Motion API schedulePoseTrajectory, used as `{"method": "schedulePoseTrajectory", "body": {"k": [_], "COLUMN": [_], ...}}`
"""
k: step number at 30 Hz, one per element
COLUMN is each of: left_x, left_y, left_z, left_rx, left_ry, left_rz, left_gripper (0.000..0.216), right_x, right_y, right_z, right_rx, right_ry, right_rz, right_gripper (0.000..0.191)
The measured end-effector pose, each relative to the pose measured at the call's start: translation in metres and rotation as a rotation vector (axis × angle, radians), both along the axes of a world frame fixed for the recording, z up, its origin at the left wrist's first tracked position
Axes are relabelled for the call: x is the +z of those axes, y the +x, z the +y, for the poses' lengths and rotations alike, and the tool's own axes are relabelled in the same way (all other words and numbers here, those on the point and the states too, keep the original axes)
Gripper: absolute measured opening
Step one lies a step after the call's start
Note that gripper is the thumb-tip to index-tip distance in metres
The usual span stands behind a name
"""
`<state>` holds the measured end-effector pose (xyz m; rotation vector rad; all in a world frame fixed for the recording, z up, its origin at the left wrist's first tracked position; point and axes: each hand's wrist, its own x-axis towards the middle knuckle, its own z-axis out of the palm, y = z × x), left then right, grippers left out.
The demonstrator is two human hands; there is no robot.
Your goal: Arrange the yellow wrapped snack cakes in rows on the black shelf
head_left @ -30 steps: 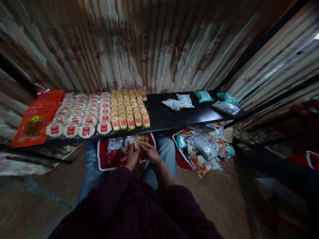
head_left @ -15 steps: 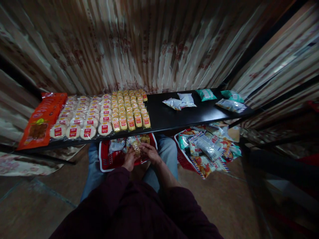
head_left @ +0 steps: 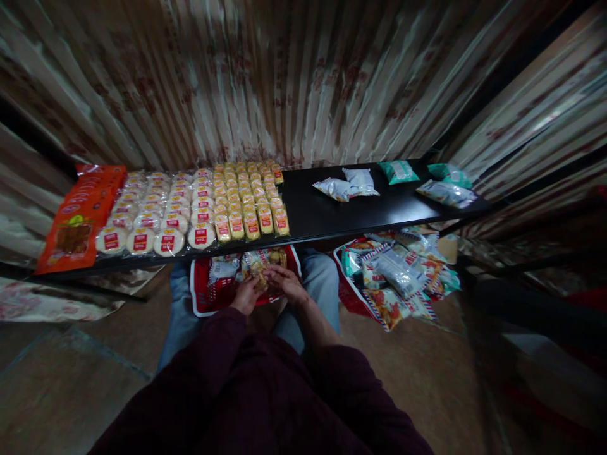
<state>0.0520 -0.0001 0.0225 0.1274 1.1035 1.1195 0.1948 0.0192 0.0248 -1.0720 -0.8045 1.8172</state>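
Observation:
Over a red basket with a white rim (head_left: pixel 193 287), my left hand (head_left: pixel 247 294) and my right hand (head_left: pixel 287 283) meet. Between their fingers is a small clear-wrapped snack pack (head_left: pixel 260 282), yellowish brown, partly hidden by the fingers. Both hands look closed on it. Inside the basket lie a silvery snack bag (head_left: pixel 224 268) and several round biscuit packs (head_left: pixel 277 256). The basket rests at my knees, partly below the shelf edge.
On the black shelf (head_left: pixel 308 221) stand rows of yellow wrapped cakes (head_left: pixel 251 221), white round crackers (head_left: pixel 171 241) and an orange bag (head_left: pixel 78 221). Toward the right lie silvery bags (head_left: pixel 363 182) and teal bags (head_left: pixel 398 171). A second basket (head_left: pixel 342 278) overflows with snack bags (head_left: pixel 396 272).
The view has shifted slightly, so the shelf appears a little higher. My hands stay together over the basket, with the snack pack lower and more covered by the fingers.

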Motion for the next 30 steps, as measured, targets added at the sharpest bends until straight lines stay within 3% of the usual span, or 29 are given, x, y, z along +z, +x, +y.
{"method": "schedulePoseTrajectory", "body": {"k": [7,14,25,30], "left_x": [-0.004,-0.005,0.007,0.015], "left_y": [-0.006,-0.001,0.005,0.008], "left_z": [0.002,0.0,-0.004,-0.007], "left_rx": [0.034,0.028,0.018,-0.064], "left_ry": [-0.049,-0.01,0.012,0.082], "left_rz": [-0.098,0.04,0.156,0.267], "left_gripper": [0.012,0.012,0.046,0.037], "right_x": [0.001,-0.002,-0.019,-0.017], "right_y": [-0.002,-0.004,-0.009,-0.009], "right_z": [0.0,-0.001,0.001,0.0], "right_rx": [0.012,0.022,-0.024,-0.044], "right_ry": [0.018,0.084,0.137,0.133], "right_rz": [-0.018,-0.118,-0.355,-0.328], "right_gripper": [0.046,0.044,0.036,0.04]}}
